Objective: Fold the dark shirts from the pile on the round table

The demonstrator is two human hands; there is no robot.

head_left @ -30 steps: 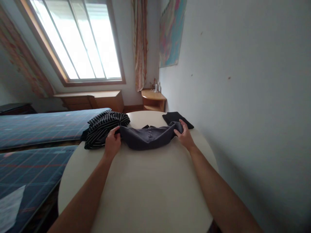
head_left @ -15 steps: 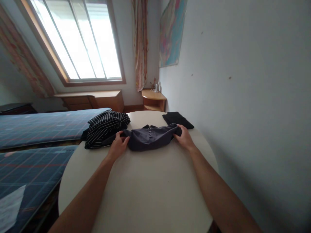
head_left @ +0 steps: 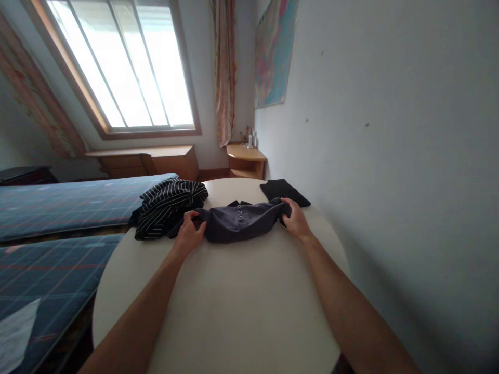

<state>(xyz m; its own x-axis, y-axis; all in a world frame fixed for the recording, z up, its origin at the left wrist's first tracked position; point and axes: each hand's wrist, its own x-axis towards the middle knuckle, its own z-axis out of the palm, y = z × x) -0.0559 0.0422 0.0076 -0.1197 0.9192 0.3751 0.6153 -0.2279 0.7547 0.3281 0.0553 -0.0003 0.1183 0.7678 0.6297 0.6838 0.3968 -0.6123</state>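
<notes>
As the left hand (head_left: 189, 238) sits farther inward, the grey garment (head_left: 230, 227) spans less width

Compared with one second ago, the left hand is nearer the middle of the cloth, and the right hand (head_left: 298, 223) is slightly lower. Against the half-second-old view, both are almost unmoved. Judged from this, the reach between the grips is shorter and the fabric carries slack rather than tension.

Position, taking the far edge of the round table (head_left: 241, 306) as 12 o'clock: the grey garment lies across the 12 o'clock part, its row of ring-like fasteners (head_left: 240, 213) near mid-width. Its near edge sags in a shallow curve; whether that edge touches the tabletop cannot be told.

Finger state: left thumb and fingers are drawn nearly together, pinching the left end. Right thumb and fingers are likewise closed to a small gap, with the right end between them; the thumb contact is partly hidden.

Surroundings: a striped garment (head_left: 163, 205) is heaped toward 10–11 o'clock, just beside the left hand. A flat black cloth (head_left: 287, 192) rests at 1 o'clock, just beyond the right fingertips.
</notes>
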